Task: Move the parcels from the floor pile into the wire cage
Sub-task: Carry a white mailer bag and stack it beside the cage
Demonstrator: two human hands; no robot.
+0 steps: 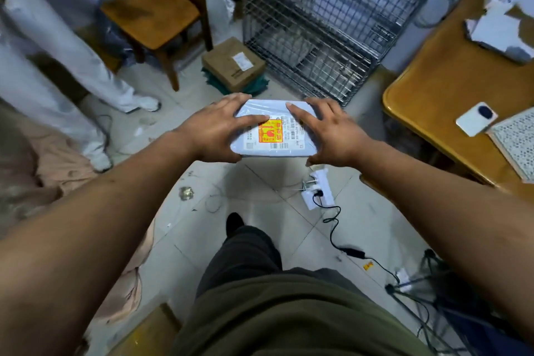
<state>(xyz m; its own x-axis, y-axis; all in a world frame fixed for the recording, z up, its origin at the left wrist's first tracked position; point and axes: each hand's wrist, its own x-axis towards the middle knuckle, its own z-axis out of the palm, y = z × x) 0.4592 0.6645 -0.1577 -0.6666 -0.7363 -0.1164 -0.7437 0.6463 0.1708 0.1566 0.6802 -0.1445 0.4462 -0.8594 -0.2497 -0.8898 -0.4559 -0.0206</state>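
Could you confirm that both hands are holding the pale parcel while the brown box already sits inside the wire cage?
Not quite: the head view shows the brown box outside the cage, on the floor beside it. The left hand and right hand do hold the parcel.

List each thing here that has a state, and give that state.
white parcel, held off the floor, label up.
left hand, grips the parcel's left end.
right hand, grips its right end.
wire cage, upright on the floor; contents unclear.
cardboard box, closed, on the floor beside the cage.
power strip, on the floor, one black plug in.
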